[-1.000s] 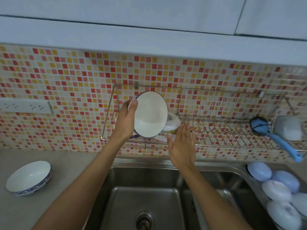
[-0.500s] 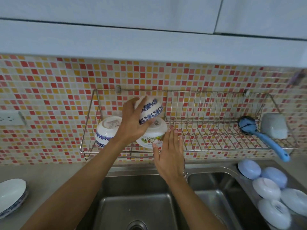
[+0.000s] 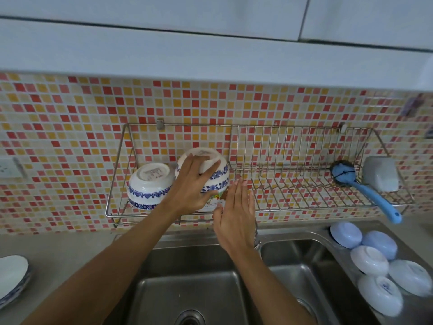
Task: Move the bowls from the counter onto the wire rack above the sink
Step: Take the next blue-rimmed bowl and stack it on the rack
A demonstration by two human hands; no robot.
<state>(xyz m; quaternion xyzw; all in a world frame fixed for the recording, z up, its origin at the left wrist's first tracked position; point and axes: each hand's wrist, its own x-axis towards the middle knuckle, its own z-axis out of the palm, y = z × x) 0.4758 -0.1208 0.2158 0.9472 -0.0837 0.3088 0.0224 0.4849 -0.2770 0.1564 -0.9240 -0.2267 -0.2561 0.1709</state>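
Observation:
My left hand (image 3: pixel 191 186) grips a blue-patterned white bowl (image 3: pixel 219 175), upside down, stacked on a bowl with a colourful print (image 3: pixel 216 200) in the wire rack (image 3: pixel 293 205) on the tiled wall. Another blue-patterned bowl (image 3: pixel 148 184) lies upside down at the rack's left end. My right hand (image 3: pixel 235 218) is held flat and open just right of the stacked bowls, fingers up, holding nothing. On the counter at far left a blue-rimmed bowl (image 3: pixel 11 276) stands upright, cut off by the frame edge.
A blue dish brush (image 3: pixel 365 187) and a grey cup (image 3: pixel 380 175) sit at the rack's right end. Below is a double steel sink (image 3: pixel 192 292). Several pale blue and white small bowls (image 3: pixel 375 261) lie upside down at right. A wall socket (image 3: pixel 9 167) is at left.
The bowl in my left hand was turned from facing me to upside down and lowered onto the printed bowl in the rack. My right hand stayed beside it.

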